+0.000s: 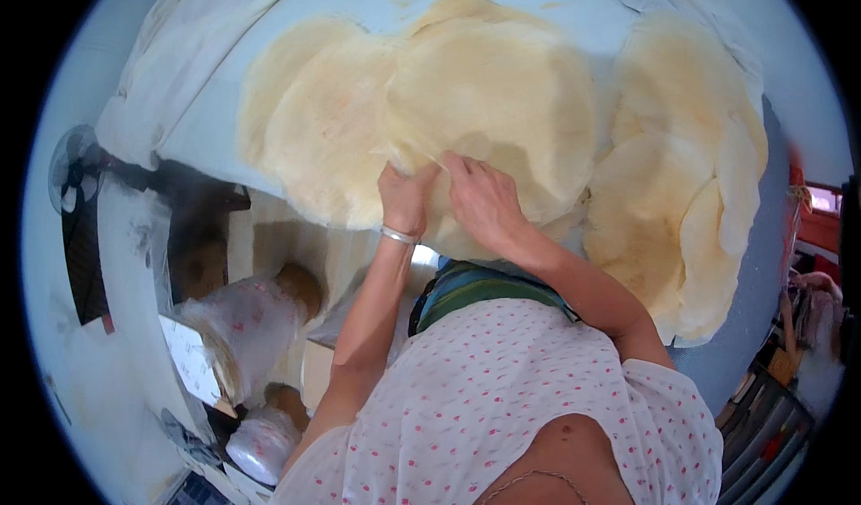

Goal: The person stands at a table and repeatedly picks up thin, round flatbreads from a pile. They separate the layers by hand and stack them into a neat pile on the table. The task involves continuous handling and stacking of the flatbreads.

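Large thin round tan sheets, their material not certain, lie in overlapping piles on a pale cloth-covered table (202,128). My left hand (403,199), with a silver bangle at its wrist, pinches the raised edge of a thin sheet (420,138) at the near side of the middle pile (484,81). Just right of it, my right hand (485,202) grips the same edge between thumb and fingers. The left pile (329,121) spreads beside my left hand. Further right is another pile (659,189) with folded, overlapping edges.
Bunched white cloth (195,41) lies at the table's far left. Below left are plastic-wrapped rolls (249,330), a smaller wrapped bundle (262,444) and a cardboard box (316,370). A fan (75,168) stands at the left. Stacked items (767,417) fill the lower right.
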{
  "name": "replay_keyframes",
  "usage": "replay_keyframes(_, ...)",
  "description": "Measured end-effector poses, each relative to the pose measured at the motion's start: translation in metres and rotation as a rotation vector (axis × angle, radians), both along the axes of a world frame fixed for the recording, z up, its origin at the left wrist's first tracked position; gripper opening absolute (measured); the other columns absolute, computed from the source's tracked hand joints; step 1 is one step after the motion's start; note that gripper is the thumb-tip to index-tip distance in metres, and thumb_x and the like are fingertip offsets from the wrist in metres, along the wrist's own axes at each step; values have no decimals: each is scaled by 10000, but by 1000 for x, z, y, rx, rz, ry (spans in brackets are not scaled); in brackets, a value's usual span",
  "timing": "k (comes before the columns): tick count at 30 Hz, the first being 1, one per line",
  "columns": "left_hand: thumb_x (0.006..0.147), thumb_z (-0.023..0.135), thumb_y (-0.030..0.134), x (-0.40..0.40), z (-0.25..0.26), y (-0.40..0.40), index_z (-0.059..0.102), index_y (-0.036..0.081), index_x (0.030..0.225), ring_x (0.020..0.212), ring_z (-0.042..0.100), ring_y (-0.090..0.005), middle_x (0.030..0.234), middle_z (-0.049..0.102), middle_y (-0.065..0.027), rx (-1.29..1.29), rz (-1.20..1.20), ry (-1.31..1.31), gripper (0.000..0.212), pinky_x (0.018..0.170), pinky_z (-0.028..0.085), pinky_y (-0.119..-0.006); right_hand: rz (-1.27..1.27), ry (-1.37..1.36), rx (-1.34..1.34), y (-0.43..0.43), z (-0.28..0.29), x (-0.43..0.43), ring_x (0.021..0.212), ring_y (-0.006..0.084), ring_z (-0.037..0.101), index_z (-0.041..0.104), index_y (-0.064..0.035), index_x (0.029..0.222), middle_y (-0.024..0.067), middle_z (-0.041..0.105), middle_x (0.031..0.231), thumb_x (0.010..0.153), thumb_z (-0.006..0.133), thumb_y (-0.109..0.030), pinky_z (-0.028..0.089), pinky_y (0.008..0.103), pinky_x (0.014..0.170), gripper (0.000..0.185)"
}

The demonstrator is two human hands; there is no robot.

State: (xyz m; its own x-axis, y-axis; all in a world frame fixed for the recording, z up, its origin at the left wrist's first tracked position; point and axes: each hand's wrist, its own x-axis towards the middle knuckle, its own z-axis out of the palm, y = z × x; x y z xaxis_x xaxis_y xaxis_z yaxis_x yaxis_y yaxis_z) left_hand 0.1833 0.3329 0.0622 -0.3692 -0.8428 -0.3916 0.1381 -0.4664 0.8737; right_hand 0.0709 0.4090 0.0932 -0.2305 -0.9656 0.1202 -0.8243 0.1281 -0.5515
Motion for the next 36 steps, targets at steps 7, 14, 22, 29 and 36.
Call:
replay_keyframes(7,721,607,-101,13,-35,-2,536,-8,1152,950,606,-202,1076,616,-95,16,14,-6,446,813,516,-339,-177,-252,-285,-24,34,-137,761,288,656,608,-36,1030,166,655,845,800,585,-76,485,379,648,234)
replay_keyframes(14,782,593,-82,27,-44,-2,459,7,1249,998,597,-245,1132,584,-113,53,-57,4,495,872,515,-379,-266,-800,-563,9,139,-331,828,156,646,575,10,1129,82,664,952,838,636,-87,521,290,739,313)
replay_keyframes(22,785,587,-79,28,-33,-2,469,21,1234,974,605,-229,1112,588,-98,93,-28,-62,474,852,523,-371,-834,-786,-1122,222,135,-505,991,225,604,528,67,1118,145,607,1108,795,638,41,514,339,850,343)
replay_keyframes(29,784,596,-79,15,-26,-3,484,41,1221,990,597,-232,1115,591,-103,141,-29,-110,466,862,519,-374,-1570,-773,-768,399,-54,-590,874,225,593,526,41,1018,126,589,901,821,608,-36,509,373,711,227)
replay_keyframes(36,861,625,147,39,-18,7,493,-19,1221,1128,541,-264,1215,563,-132,290,95,93,419,939,470,-447,-1262,507,-182,351,-76,-550,1062,301,547,516,34,1195,196,569,1148,762,725,-241,425,386,934,554)
